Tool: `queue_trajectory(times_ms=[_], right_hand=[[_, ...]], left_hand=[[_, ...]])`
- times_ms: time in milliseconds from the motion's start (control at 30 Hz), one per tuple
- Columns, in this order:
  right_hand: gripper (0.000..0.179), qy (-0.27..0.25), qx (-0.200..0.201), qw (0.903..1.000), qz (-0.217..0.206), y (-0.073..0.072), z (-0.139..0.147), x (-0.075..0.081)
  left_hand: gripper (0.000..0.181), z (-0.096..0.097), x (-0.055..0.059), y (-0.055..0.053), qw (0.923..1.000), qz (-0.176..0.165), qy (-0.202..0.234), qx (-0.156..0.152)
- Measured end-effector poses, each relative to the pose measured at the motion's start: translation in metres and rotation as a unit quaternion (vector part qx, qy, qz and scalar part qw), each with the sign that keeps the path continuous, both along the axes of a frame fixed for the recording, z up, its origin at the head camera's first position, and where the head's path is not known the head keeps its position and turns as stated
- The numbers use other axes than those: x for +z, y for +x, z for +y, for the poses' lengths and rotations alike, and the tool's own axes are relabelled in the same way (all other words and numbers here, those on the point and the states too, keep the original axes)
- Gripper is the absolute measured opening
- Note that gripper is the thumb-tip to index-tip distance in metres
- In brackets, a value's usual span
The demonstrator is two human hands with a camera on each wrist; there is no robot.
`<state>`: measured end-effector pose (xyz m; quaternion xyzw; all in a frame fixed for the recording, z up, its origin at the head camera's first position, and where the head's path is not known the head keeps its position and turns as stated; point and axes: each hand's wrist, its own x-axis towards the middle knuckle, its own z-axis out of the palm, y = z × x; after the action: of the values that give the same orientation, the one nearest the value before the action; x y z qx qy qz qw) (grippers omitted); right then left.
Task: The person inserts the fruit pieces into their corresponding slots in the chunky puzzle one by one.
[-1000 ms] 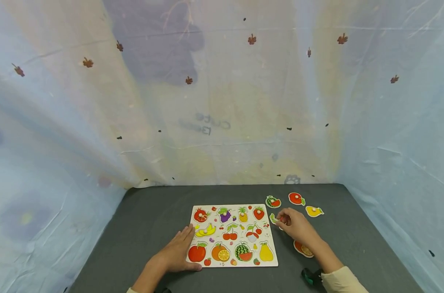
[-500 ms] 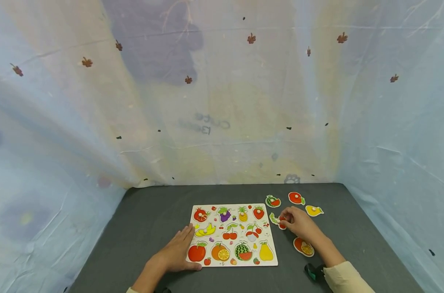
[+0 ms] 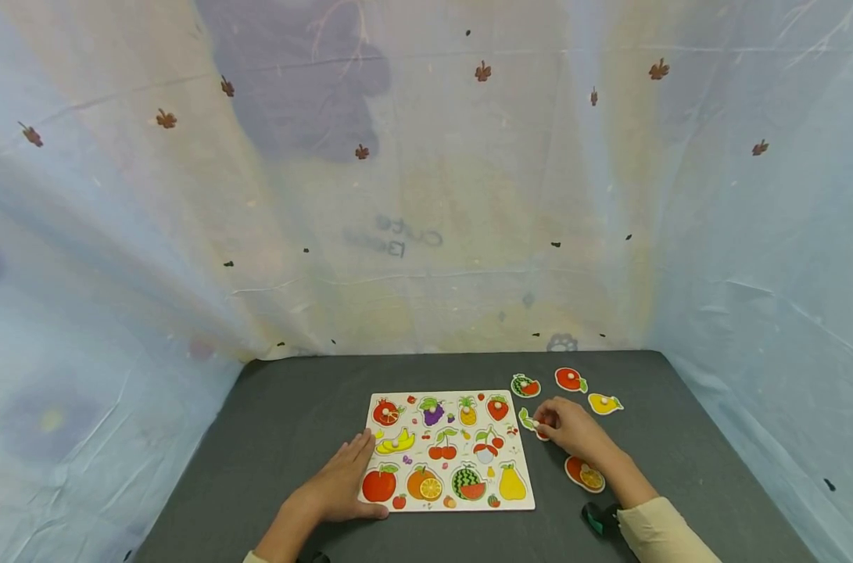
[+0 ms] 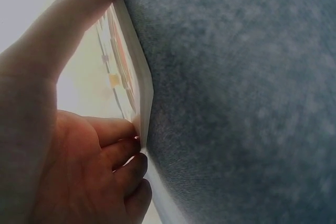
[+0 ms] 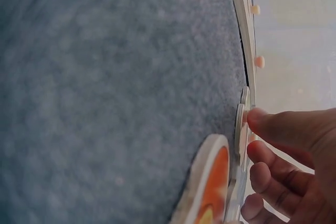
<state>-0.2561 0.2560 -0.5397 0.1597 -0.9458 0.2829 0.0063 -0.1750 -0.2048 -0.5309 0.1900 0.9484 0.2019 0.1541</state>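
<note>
Smooth wooden-looking puzzle board (image 3: pixel 471 507); matt, cloth-like tabletop (image 3: pixel 292 422)

curtained booth, printed fabric (image 3: pixel 454 203) around a grey table (image 3: pixel 292 399)

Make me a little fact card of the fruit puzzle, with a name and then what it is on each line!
Board: white puzzle board with fruit pictures, lying on a dark grey table
Left hand: left hand rests against the board's left edge
Right hand: right hand pinches a green-and-red piece beside the board
Other loose pieces: watermelon piece, red piece, yellow piece, orange piece
Piece lifted: hard to tell
Backdrop: patterned curtain
</note>
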Motion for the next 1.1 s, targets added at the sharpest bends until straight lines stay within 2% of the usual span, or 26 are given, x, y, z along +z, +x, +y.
queue_trajectory(times_ms=[733, 1100], right_hand=[[0.010, -0.006, -0.006, 0.9999, -0.013, 0.0000, -0.0040, 0.0015], [0.012, 0.004, -0.022, 0.9996, -0.019, 0.0013, -0.0071, 0.0020]], left_hand=[[0.126, 0.0020, 0.0039, 0.0009, 1.0000, 0.000, -0.002, 0.003], [0.126, 0.0016, 0.0034, 0.0008, 1.0000, -0.002, 0.001, 0.002]])
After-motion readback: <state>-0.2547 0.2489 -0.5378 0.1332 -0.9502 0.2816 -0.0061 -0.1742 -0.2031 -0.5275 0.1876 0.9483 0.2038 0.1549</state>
